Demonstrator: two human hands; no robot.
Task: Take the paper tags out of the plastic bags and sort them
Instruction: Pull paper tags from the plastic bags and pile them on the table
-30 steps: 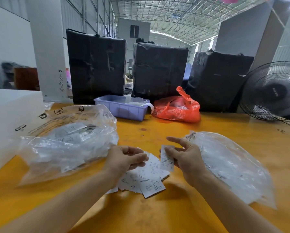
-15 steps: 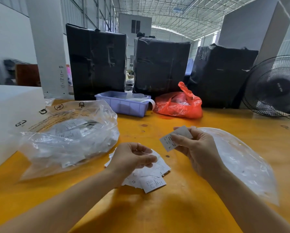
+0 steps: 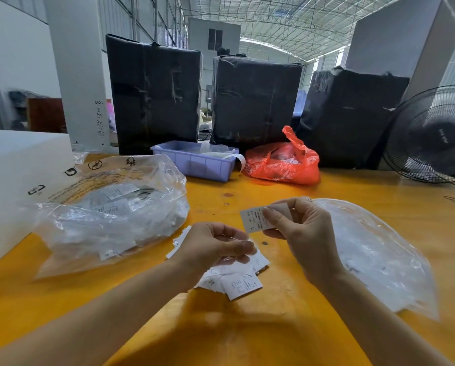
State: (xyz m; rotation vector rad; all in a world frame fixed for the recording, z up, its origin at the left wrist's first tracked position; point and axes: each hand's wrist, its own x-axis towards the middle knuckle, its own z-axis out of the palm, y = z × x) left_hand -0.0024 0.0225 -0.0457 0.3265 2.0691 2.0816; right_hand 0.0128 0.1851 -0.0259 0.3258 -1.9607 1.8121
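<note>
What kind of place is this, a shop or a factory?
Probably a warehouse or packing workshop, not a shop. A high metal-truss roof spans overhead, big black-wrapped bales stand at the back of the yellow worktable, and a clear plastic bag of paper tags lies on it.

An orange-yellow worktop (image 3: 247, 339) is seen. At its far edge three large bundles wrapped in black film are placed upright: a left bundle (image 3: 155, 93), a middle bundle (image 3: 255, 101) and a right bundle (image 3: 350, 114). In front of the left and middle bundles a lilac plastic tray (image 3: 194, 163) is set, with a strip of white tape (image 3: 241, 159) hanging over its right end. Just beside the tray a red plastic bag (image 3: 282, 162) is laid. At the right a black fan (image 3: 432, 136) is standing. At the left edge a white foam block (image 3: 17, 180) is placed, and behind it a white pillar (image 3: 76, 70) is seen.
</note>
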